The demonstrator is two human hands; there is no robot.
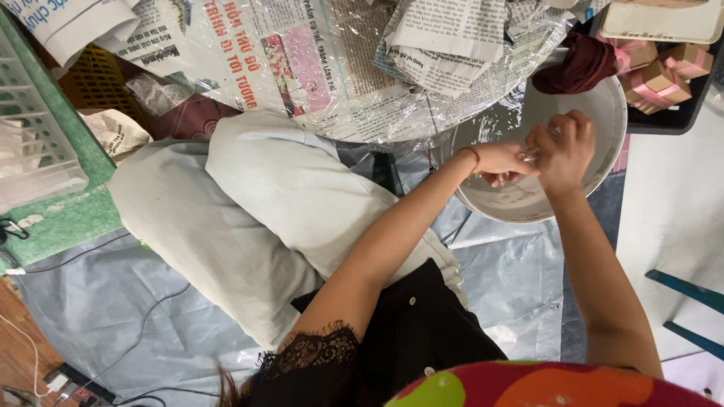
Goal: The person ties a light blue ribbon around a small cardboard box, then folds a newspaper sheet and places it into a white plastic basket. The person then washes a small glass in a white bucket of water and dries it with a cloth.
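Note:
Both my hands meet over a round white basin [612, 128] on the floor at the right. My left hand [499, 162] is curled, fingers closed around a small clear object [531, 154] that shows between the two hands. My right hand [562, 149] closes over the same object from the right. What the object is cannot be told; most of it is hidden by my fingers. A dark red cloth [579, 64] hangs over the basin's far rim.
Newspaper sheets under clear plastic film [332, 68] lie ahead of my bent knees in pale trousers [249, 203]. Small tan boxes with pink ribbon [664, 71] sit at top right. A white plastic crate [30, 143], cables [113, 354] and grey plastic sheeting [513, 279] cover the floor.

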